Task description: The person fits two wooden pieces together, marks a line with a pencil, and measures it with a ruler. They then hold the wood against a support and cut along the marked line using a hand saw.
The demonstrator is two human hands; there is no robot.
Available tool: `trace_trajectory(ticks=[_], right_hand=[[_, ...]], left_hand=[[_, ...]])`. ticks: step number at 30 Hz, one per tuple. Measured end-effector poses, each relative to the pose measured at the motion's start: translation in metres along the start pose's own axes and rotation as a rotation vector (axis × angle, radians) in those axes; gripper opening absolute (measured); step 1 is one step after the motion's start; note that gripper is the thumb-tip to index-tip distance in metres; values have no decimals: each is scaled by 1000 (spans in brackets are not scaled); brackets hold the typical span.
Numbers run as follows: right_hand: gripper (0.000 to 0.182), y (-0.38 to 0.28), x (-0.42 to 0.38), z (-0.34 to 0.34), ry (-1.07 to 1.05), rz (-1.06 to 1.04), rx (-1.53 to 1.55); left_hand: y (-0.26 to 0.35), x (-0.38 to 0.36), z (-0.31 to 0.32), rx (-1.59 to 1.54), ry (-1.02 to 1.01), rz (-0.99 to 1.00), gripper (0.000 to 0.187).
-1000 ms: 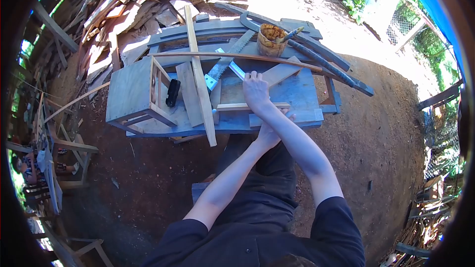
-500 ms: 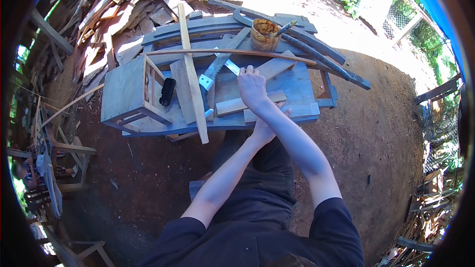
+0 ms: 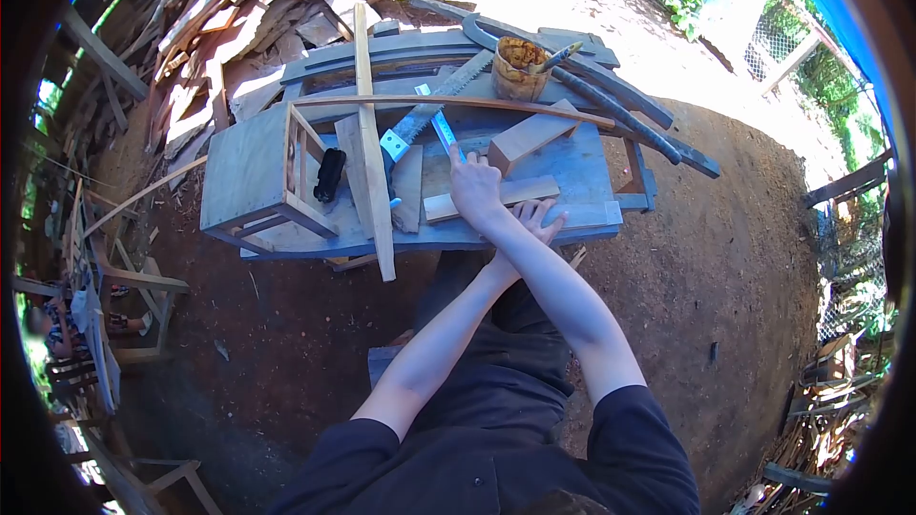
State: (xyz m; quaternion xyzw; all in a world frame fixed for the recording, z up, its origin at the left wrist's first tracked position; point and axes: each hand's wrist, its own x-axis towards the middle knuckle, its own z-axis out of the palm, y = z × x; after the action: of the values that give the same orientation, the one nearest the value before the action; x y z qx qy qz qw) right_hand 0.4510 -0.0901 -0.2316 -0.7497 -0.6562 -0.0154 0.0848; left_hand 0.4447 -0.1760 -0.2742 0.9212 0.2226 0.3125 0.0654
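Evidently the centre of things is the metal rule (image 3: 444,130), just beyond the right grip (image 3: 475,189); its near end meets the curled fingers, though whether they pinch it I cannot tell. Below that grip and out to either side runs a short wooden strip (image 3: 528,192). The left grip (image 3: 534,221), its wrist crossed under the right forearm, is spread and clasps nothing, its fingers at the strip's near edge, apparently touching. The step in hand looks like handling the rule with the strip steadied; any shift of the rule would call for a firm pinch and care around the saw (image 3: 415,121), just left of and beyond the right grip. Farther outward, a wood block (image 3: 534,136) lies beyond and right of that grip on the bench (image 3: 580,167), a cup (image 3: 520,78) past it, and a boxy wooden frame (image 3: 246,170) well to the left.
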Motion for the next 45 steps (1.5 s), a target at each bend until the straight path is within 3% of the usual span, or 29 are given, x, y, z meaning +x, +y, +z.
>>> trace_trajectory(ticks=[5, 15, 17, 20, 21, 22, 24, 27, 30, 32, 33, 36, 38, 45], right_hand=[[54, 1, -23, 7, 117, -9, -164], [40, 1, -84, -28, 63, 117, -294], [38, 10, -93, -14, 144, 144, -380], [36, 34, -117, 0, 251, 212, -537], [32, 29, -145, -47, 267, 157, 87], [32, 38, -158, -69, 264, 183, 77], [27, 64, -182, -92, 294, 403, 500], [31, 127, -211, -79, 371, 582, 475], [41, 169, -225, -72, 209, 809, 416], [52, 178, -227, -76, 136, 717, 407], [68, 184, -228, -61, 69, 692, 340], [72, 181, -224, -53, 25, 637, 290], [63, 181, -221, -51, 32, 658, 298], [76, 181, -214, -48, 20, 605, 261]], left_hand=[[0, 0, 2, -85, 73, -20, 39], [0, -3, 13, 80, 12, 1, 32], [3, 0, 5, 108, -25, -166, 34], [13, 5, -26, 197, 7, -6, 36], [9, 8, -23, 103, -115, -30, 39], [7, 8, -22, 83, -123, -11, 39], [5, 8, -19, -106, -97, -38, 42], [4, 10, -17, -79, -96, -12, 41], [3, 9, -16, -53, -102, -4, 41], [3, 10, -15, -37, -111, 4, 39], [3, 9, -15, -31, -111, -3, 38], [4, 9, -17, -21, -134, -3, 36], [4, 9, -17, 0, -136, -5, 37], [2, 10, -15, 19, -155, 22, 41]])
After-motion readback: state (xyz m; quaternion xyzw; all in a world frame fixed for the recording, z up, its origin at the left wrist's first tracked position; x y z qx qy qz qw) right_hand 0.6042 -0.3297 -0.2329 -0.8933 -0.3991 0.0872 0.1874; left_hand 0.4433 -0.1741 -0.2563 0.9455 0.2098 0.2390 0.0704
